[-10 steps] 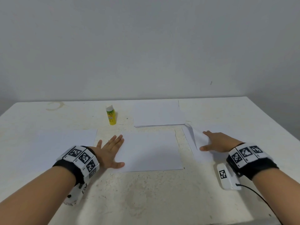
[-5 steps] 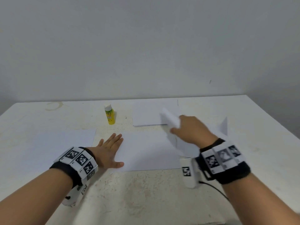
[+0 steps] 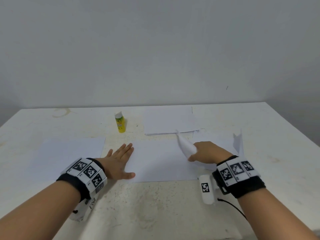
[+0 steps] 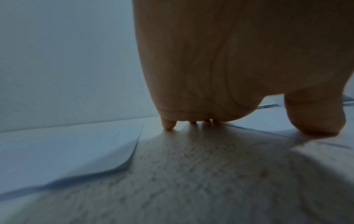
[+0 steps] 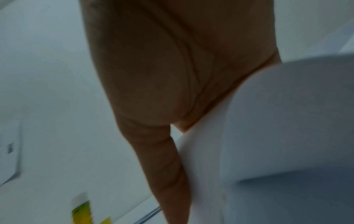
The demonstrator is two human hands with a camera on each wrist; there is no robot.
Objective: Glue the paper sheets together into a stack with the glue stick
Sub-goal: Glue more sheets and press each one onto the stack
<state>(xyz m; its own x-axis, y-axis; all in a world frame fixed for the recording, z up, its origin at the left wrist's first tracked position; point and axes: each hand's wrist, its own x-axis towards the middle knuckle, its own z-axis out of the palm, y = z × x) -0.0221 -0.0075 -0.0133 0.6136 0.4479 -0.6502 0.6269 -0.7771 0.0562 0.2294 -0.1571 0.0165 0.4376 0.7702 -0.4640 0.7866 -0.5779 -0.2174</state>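
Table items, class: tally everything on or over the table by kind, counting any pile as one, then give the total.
Glue stick: 1
Flat single sheets, left and centre: 2
Paper pile at the back: 1
Sheet held in the right hand: 1
Total: 5

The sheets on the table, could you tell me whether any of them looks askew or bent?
Yes: the sheet gripped by the right hand curls up off the table. The centre sheet under the left hand lies flat.
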